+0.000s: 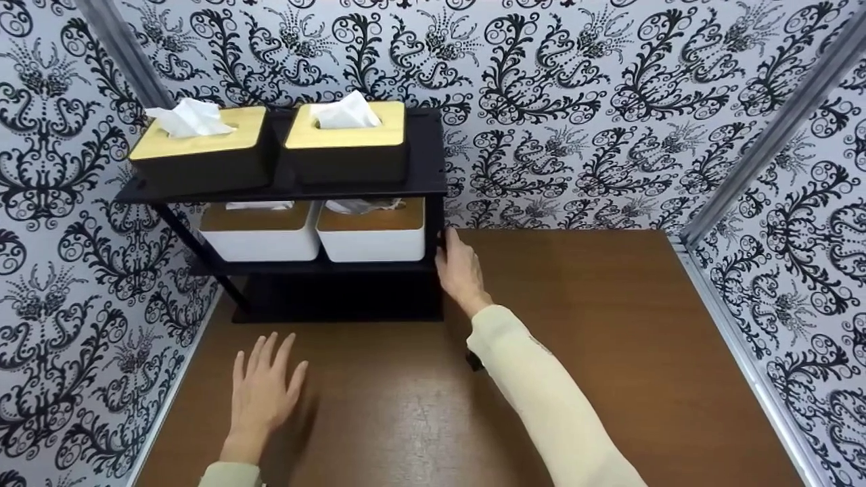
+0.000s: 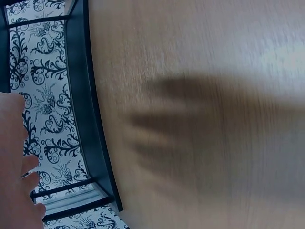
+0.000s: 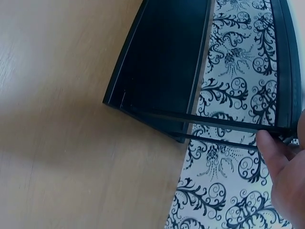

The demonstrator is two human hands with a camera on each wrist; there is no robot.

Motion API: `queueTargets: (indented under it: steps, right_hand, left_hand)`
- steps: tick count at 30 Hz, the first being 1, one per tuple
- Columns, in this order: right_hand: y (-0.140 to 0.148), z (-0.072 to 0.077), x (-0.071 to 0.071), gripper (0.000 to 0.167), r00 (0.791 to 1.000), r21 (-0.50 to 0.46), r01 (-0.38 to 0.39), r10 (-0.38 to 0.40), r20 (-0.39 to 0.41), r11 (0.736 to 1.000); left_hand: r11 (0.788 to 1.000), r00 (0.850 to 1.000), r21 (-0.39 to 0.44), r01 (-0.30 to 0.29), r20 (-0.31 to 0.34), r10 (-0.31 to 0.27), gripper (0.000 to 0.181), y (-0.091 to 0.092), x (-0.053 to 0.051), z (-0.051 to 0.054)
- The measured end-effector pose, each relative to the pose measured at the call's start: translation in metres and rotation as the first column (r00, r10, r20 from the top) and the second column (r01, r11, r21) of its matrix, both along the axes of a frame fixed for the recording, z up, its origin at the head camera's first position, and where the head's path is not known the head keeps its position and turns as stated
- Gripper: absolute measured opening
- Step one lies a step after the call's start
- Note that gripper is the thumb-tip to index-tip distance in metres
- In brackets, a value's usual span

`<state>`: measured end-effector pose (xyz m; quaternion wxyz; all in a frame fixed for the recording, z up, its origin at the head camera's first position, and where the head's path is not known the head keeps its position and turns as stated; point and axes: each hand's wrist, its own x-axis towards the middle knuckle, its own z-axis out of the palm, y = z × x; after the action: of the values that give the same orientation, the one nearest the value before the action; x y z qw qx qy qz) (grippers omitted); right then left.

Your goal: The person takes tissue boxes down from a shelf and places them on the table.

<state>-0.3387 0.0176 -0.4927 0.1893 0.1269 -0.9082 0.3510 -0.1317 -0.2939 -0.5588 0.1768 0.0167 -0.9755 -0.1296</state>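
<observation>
Head view: the black rack [image 1: 426,162] stands rear left on the counter [image 1: 575,325]; the right hand [image 1: 462,274] grips its right side, seemingly to steady it, while the left hand [image 1: 264,392] hovers empty, fingers spread.

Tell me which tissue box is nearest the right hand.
The right white box, beside the rack post the right hand touches; the left white box and both dark boxes are farther.

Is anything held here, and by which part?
The black three-tier rack: the right hand grips its right-side upright, near the middle shelf. The left hand holds nothing.
</observation>
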Motion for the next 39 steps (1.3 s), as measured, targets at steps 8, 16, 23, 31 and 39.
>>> queueTargets:
  steps: [8,16,23,31,39]
  right_hand:
    - [0.022,-0.001,-0.001,0.018,1.000,-0.010,0.028,-0.028,0.011,1.000]
    - [0.047,0.002,-0.005,0.024,0.996,-0.023,0.076,-0.075,0.037,0.997]
    - [0.072,0.002,-0.008,0.031,0.994,-0.024,0.106,-0.105,0.034,0.994]
    - [0.099,0.002,-0.007,0.024,0.990,-0.030,0.140,-0.139,0.023,0.990]
    - [0.114,0.004,0.000,0.030,0.981,-0.021,0.192,-0.191,0.027,0.981]
  left_hand:
    - [1.000,1.000,0.009,0.003,-0.012,-0.003,0.051,0.002,-0.003,0.001]
    - [1.000,0.999,0.006,0.005,-0.040,-0.004,0.051,0.003,-0.007,0.001]
    - [1.000,0.998,-0.004,0.016,-0.055,-0.016,0.052,0.005,-0.011,0.005]
    - [0.999,0.994,-0.004,0.031,-0.105,-0.032,0.051,0.010,-0.019,0.009]
    - [1.000,0.991,0.018,-0.007,-0.137,0.009,0.056,0.015,-0.026,0.017]
